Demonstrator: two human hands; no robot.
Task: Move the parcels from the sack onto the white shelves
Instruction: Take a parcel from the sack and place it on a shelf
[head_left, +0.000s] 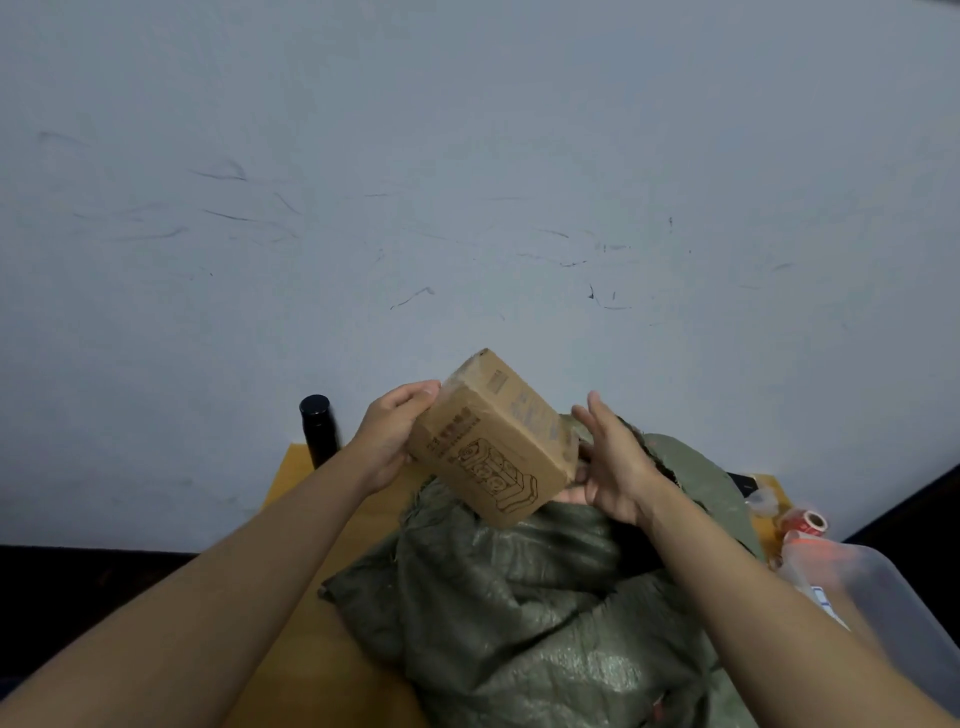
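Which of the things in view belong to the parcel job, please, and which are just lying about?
Job: cardboard parcel, held between left hand and right hand; green sack.

Lying about: black bottle; red tape roll; clear plastic bin.

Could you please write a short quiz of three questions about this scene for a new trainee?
1. True or false: both hands hold the cardboard box above the green sack.
2. What stands by the wall, to the left of the left hand? A) a black bottle B) a red cup C) a white shelf
3. Fill in: the right hand touches the box with fingers that are mostly ____.

Key: 1 true; 2 A, the black bottle; 3 straight.
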